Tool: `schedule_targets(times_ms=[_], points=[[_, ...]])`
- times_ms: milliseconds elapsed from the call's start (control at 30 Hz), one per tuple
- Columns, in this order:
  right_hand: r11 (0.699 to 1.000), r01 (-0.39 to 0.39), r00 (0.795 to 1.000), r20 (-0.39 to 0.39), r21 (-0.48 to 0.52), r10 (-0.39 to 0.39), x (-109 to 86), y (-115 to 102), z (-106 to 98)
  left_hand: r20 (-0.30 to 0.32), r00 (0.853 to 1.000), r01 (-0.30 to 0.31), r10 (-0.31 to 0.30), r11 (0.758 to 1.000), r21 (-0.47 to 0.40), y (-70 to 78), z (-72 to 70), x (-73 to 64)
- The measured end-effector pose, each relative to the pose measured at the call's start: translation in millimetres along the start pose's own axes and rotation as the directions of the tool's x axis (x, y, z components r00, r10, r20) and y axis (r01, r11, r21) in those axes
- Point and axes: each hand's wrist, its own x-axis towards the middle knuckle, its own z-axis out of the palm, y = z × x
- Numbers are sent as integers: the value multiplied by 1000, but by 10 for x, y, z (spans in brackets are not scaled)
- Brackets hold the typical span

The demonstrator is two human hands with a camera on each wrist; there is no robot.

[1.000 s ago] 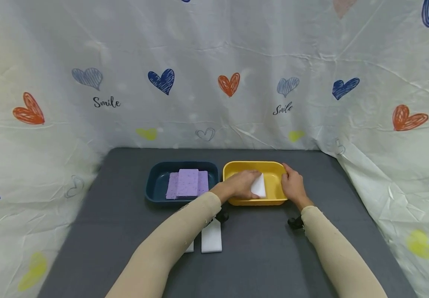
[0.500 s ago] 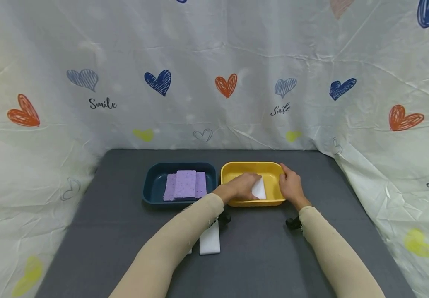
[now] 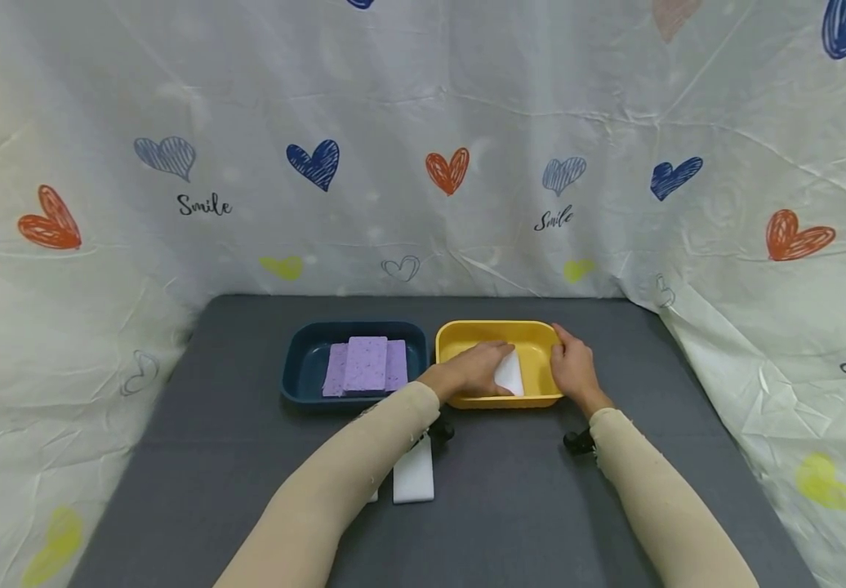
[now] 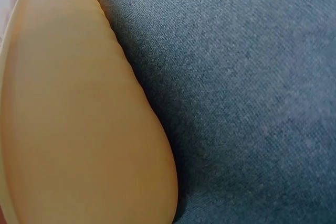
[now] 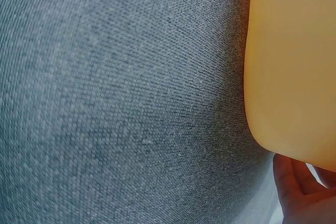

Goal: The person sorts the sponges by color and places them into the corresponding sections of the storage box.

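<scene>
Inside the yellow tray (image 3: 504, 403), the left hand (image 3: 474, 367) pinches a white block (image 3: 510, 375).
Head: the right hand (image 3: 574, 369) grips the tray's right end. Left wrist: tray wall beside grey cloth (image 4: 247, 87). Right wrist: fingers (image 5: 286, 179) at the tray's edge.

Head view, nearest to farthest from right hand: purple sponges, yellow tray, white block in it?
1. Yellow tray: right end in the right hand.
2. White block: inside it, left of that hand.
3. Purple sponges: farther left, in the blue tray.
</scene>
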Motion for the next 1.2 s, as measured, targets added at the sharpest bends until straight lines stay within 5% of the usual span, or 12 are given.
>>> schedule_targets(times_ms=[200,700,1200], points=[[1000,-9,1000,5,2,9,-7,-10,2,-11,1000,5,-5,1000,2,155,-198,-284],[1000,-4,1000,13,0,4,-23,-36,-20,-43,999,-7,8,1000,16,128,-270,-353],[1000,25,1000,-7,-10,-25,-53,-21,7,-93,992,-83,85,996,16,174,-385,-665]])
